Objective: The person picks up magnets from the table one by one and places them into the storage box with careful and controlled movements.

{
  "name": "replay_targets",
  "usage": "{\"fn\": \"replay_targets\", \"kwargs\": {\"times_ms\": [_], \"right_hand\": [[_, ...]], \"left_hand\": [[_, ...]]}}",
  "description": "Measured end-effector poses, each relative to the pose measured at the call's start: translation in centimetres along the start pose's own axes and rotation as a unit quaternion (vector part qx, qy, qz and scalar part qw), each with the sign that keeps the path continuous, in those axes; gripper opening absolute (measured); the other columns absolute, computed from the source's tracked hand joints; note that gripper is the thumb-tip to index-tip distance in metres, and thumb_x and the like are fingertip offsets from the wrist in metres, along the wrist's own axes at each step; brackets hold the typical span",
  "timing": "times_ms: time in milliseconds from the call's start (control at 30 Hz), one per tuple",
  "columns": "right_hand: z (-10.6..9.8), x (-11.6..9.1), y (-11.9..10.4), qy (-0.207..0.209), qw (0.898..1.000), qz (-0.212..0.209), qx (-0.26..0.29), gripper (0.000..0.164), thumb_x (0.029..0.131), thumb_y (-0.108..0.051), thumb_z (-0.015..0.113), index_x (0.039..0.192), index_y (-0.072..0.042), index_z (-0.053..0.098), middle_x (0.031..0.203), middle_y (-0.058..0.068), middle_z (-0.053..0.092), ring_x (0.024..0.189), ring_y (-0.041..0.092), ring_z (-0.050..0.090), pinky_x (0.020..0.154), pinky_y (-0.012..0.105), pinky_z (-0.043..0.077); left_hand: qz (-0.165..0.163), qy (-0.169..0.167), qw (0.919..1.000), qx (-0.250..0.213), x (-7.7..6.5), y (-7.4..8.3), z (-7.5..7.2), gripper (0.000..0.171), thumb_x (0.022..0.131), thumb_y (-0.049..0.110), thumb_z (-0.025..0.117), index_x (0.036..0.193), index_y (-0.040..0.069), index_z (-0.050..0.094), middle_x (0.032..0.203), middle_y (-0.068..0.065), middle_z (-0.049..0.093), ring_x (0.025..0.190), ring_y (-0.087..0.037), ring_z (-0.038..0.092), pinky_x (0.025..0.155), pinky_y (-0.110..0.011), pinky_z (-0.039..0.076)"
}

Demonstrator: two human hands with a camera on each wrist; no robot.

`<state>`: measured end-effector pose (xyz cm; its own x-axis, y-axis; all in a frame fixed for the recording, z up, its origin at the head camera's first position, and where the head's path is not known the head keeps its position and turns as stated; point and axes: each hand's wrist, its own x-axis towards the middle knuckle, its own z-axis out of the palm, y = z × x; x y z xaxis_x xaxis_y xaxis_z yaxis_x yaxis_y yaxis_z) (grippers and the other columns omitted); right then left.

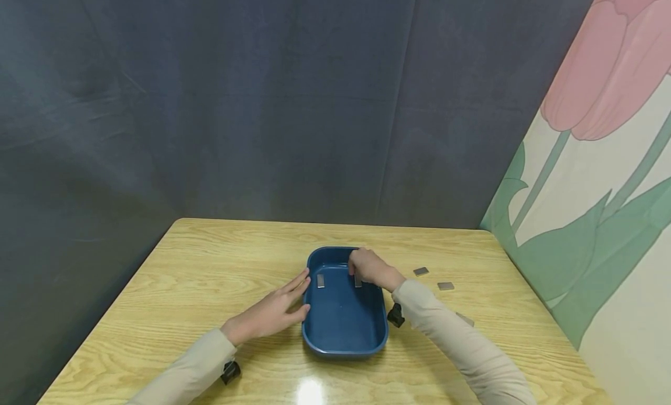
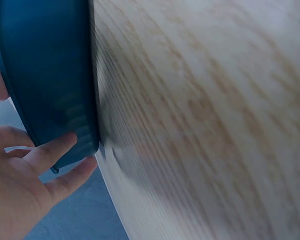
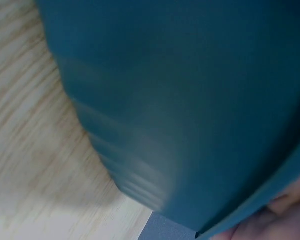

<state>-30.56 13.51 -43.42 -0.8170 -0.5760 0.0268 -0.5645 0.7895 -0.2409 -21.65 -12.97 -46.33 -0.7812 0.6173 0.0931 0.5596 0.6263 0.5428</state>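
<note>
A blue plastic tray [image 1: 343, 323] with rounded corners rests on the table. My left hand [image 1: 272, 313] is at its left side, fingers spread and fairly straight; in the left wrist view, the fingers [image 2: 60, 150] touch the tray's outer wall [image 2: 50, 75]. My right hand [image 1: 372, 268] reaches over the right rim into the far part, fingers curled down at a small grey metal plate [image 1: 358, 281], which it partly covers. Another metal plate [image 1: 321, 281] lies inside, farther left. In the right wrist view, the tray wall [image 3: 165, 100] hides most of the hand [image 3: 280, 220].
Three more flat grey plates lie on the wooden table [image 1: 209, 265] to the right: one farther back [image 1: 421, 271], one nearer [image 1: 445, 286], and one partly behind the right sleeve [image 1: 465, 319]. A dark curtain [image 1: 262, 102] hangs behind; a tulip-painted wall [image 1: 592, 189] borders the right.
</note>
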Motion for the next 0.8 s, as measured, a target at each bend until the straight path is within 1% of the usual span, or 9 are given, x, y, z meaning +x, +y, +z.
{"fn": "replay_targets", "kwargs": {"times_ms": [33,100,133,167,433,800], "right_hand": [[0.05,0.02,0.02,-0.002,1.0,-0.003,0.003,0.046,0.08,0.023,0.053,0.052,-0.013,0.048,0.053,-0.007,0.04,0.048,0.009,0.033,0.049,0.023,0.037],[0.1,0.08,-0.01,-0.007,1.0,-0.004,0.007,0.053,0.08,0.022,0.051,0.051,-0.017,0.03,0.053,-0.008,0.019,0.05,0.01,0.016,0.049,0.025,0.022],[0.09,0.08,-0.07,-0.012,1.0,-0.004,0.008,0.055,0.08,0.023,0.05,0.054,-0.018,0.023,0.055,-0.007,0.011,0.051,0.011,0.011,0.051,0.026,0.018],[0.08,0.07,-0.13,-0.012,1.0,-0.004,0.006,0.056,0.08,0.022,0.05,0.055,-0.018,0.021,0.056,-0.007,0.009,0.052,0.011,0.01,0.051,0.027,0.016],[-0.01,0.02,-0.49,-0.023,1.0,0.007,-0.01,0.055,0.081,0.021,0.05,0.057,-0.018,0.019,0.056,-0.007,0.009,0.053,0.011,0.009,0.052,0.026,0.015],[0.19,-0.02,-0.57,-0.016,0.999,-0.014,-0.034,0.054,0.083,0.019,0.048,0.058,-0.016,0.017,0.056,-0.006,0.008,0.052,0.01,0.008,0.049,0.023,0.012]], "left_hand": [[0.0,0.0,1.0,-0.001,0.0,-0.01,0.02,0.065,0.105,0.036,0.048,0.155,0.002,0.025,0.165,-0.006,0.007,0.144,-0.028,0.024,0.111,-0.044,0.034],[0.0,0.0,1.0,-0.002,0.01,-0.03,0.05,0.065,0.105,0.036,0.048,0.155,0.003,0.025,0.165,-0.005,0.006,0.144,-0.028,0.024,0.111,-0.044,0.034],[0.001,0.0,1.0,-0.002,0.01,-0.05,0.06,0.065,0.105,0.036,0.048,0.155,0.003,0.024,0.165,-0.005,0.006,0.144,-0.028,0.024,0.111,-0.044,0.034],[0.001,0.0,1.0,-0.002,0.01,-0.05,0.06,0.065,0.105,0.036,0.048,0.155,0.003,0.024,0.165,-0.005,0.006,0.144,-0.028,0.024,0.111,-0.044,0.034],[0.003,0.0,1.0,-0.003,0.01,-0.13,0.08,0.065,0.105,0.036,0.048,0.156,0.003,0.024,0.165,-0.005,0.006,0.144,-0.028,0.024,0.111,-0.045,0.033],[0.005,0.003,1.0,-0.005,-0.06,-0.17,0.1,0.065,0.105,0.035,0.048,0.155,0.002,0.025,0.165,-0.007,0.007,0.144,-0.027,0.024,0.112,-0.045,0.033]]}}
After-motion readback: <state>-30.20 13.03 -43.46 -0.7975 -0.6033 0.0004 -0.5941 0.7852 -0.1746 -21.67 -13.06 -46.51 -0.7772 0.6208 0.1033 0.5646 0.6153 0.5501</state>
